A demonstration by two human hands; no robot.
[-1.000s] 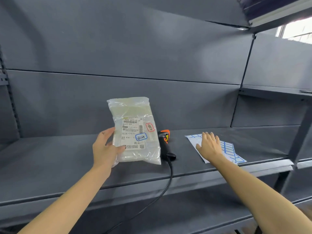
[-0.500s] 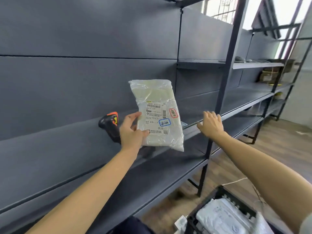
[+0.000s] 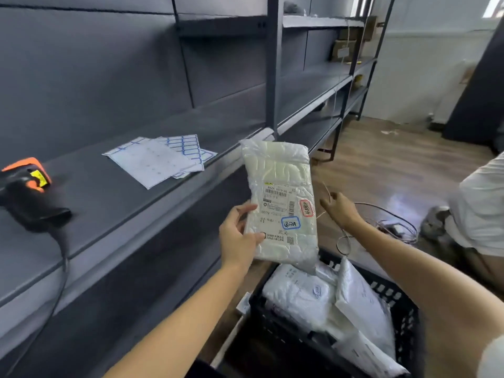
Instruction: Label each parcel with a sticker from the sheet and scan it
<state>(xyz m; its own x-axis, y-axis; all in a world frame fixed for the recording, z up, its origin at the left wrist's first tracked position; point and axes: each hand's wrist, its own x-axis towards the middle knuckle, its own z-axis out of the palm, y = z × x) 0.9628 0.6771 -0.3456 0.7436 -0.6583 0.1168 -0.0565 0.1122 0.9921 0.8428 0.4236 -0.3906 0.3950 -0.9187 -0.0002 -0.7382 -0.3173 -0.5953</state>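
The left hand [image 3: 240, 236] pinches the parcel [image 3: 281, 205] by its edge, label outward, above the crate [image 3: 392, 304], likely for deposit. The right hand [image 3: 341, 211] hangs loosely spread, empty. Sticker sheet [image 3: 161, 158] and scanner [image 3: 27, 192] lie on the shelf [image 3: 109, 197] within reach.

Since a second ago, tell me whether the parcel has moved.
Yes. The parcel, gripped by the left hand, has left the shelf beside the scanner and now hangs past the shelf's front edge, above the crate.
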